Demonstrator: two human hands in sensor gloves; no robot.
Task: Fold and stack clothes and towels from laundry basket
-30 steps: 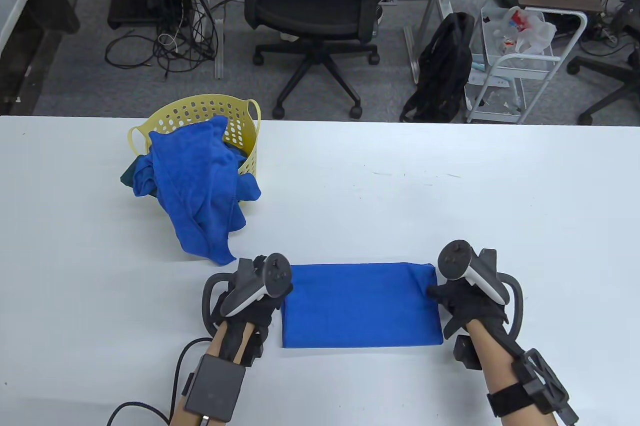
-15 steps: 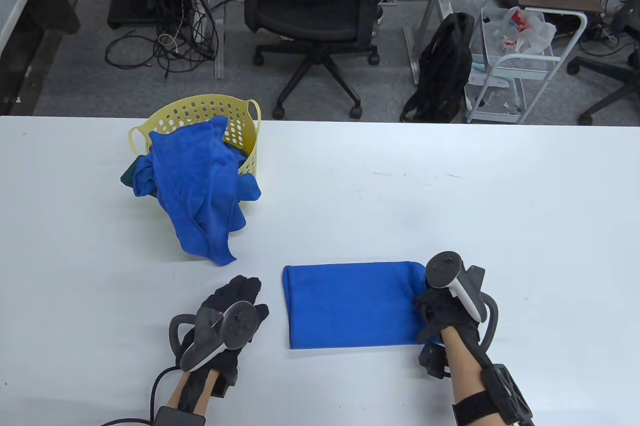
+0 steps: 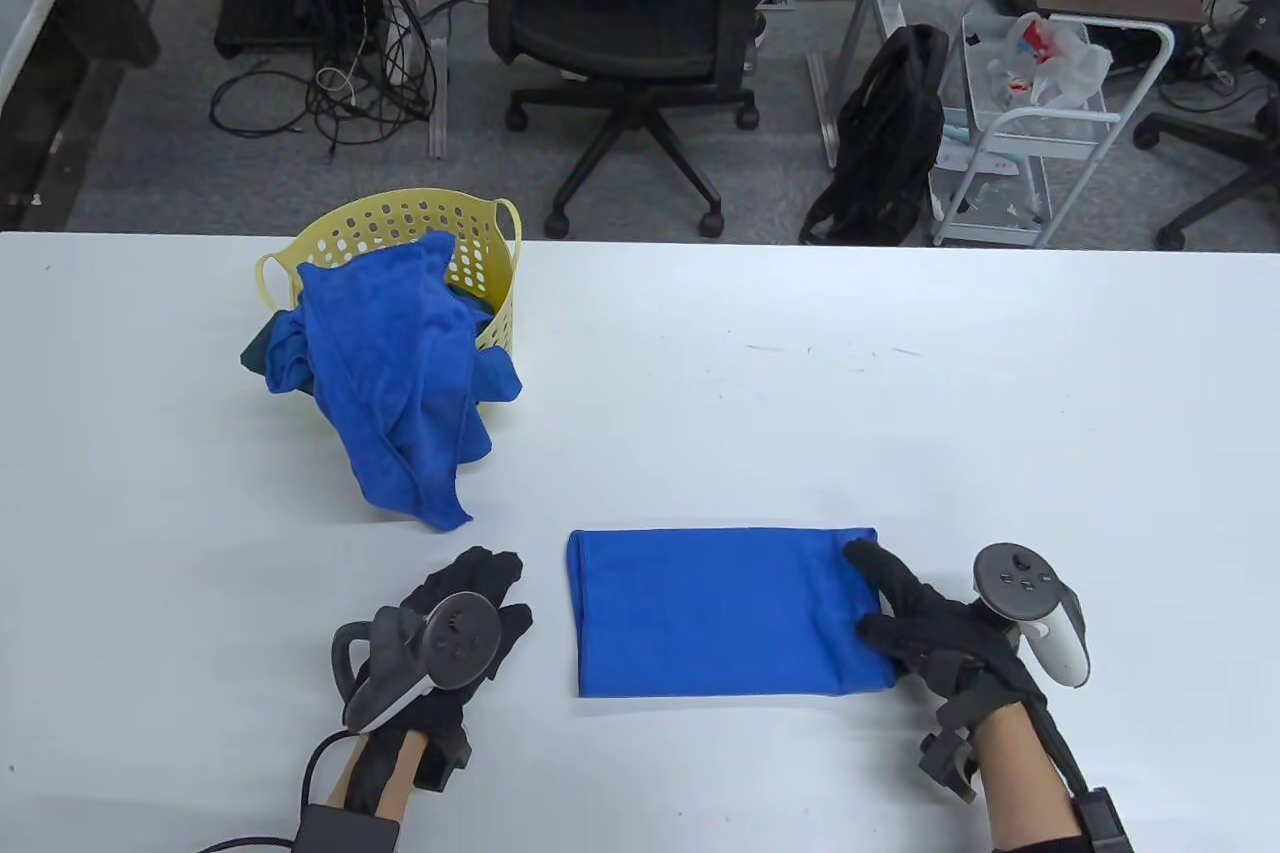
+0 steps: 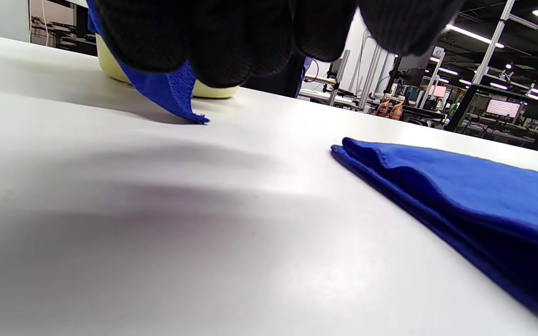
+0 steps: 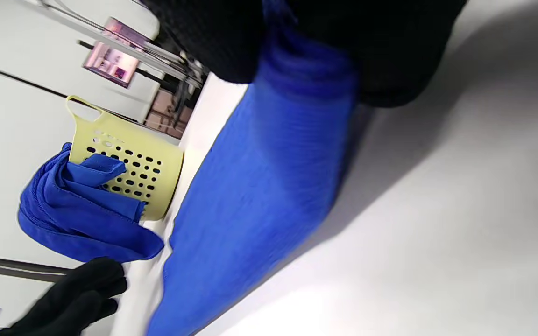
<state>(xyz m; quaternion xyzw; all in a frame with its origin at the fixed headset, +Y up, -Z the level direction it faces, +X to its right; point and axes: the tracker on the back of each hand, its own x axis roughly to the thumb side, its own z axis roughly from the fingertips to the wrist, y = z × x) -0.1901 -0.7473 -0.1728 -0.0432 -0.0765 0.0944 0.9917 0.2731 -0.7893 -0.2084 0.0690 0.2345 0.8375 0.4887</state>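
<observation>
A blue towel (image 3: 725,611), folded into a flat rectangle, lies near the table's front edge. My right hand (image 3: 868,593) rests on its right edge with fingers (image 3: 885,578) stretched out and thumb spread; in the right wrist view the towel (image 5: 259,186) runs up between my fingers (image 5: 213,37). My left hand (image 3: 490,583) lies flat on the table left of the towel, a small gap apart, holding nothing. A second blue towel (image 3: 400,373) hangs crumpled out of the yellow laundry basket (image 3: 400,218) down onto the table.
A dark teal cloth (image 3: 255,348) pokes out at the basket's left side. The draped towel's lowest corner (image 4: 189,114) reaches the table just beyond my left fingers (image 4: 231,37). White table (image 3: 900,413) stretches to the right; an office chair (image 3: 630,13) stands behind it.
My left hand left the towel's left edge and drew back onto the table. My right hand slid right, its fingers straightened, and the towel's right edge now lies flat.
</observation>
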